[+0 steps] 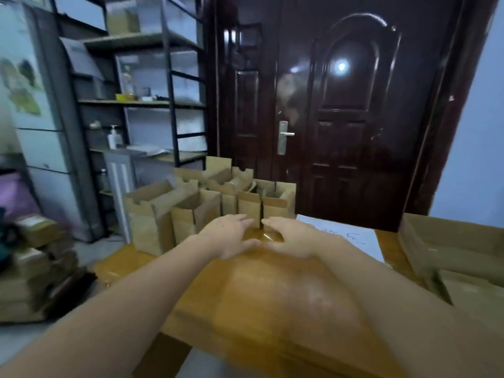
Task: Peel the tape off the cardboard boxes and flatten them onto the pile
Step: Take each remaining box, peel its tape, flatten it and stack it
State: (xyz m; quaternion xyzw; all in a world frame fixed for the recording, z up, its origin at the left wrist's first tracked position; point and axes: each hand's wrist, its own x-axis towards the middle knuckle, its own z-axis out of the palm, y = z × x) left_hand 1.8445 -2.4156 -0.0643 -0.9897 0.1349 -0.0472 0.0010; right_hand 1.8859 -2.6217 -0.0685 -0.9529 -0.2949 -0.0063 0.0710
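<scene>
Two hands reached forward over the wooden table at this instant: my left hand and right hand both lay spread, fingers straight and close together, gripping nothing, their fingertips converging just short of the nearest small box in the cluster of open cardboard boxes at the table's far edge. These boxes stood upright with their top flaps raised. I judged the step in hand to be fetching one box for stripping. To do it well, I would close both hands on the side walls of a single front box, draw it clear of its neighbours so none toppled, and only then look for the tape seam. A shiny patch between my hands might have been tape, but I could not tell. No tape was discernible on any box; motion blur softened the whole cluster. Bottoms of the boxes were hidden. A stack of flattened cardboard at the right, cut off by the frame, looked like the pile. A white sheet lay partly behind my right hand.
</scene>
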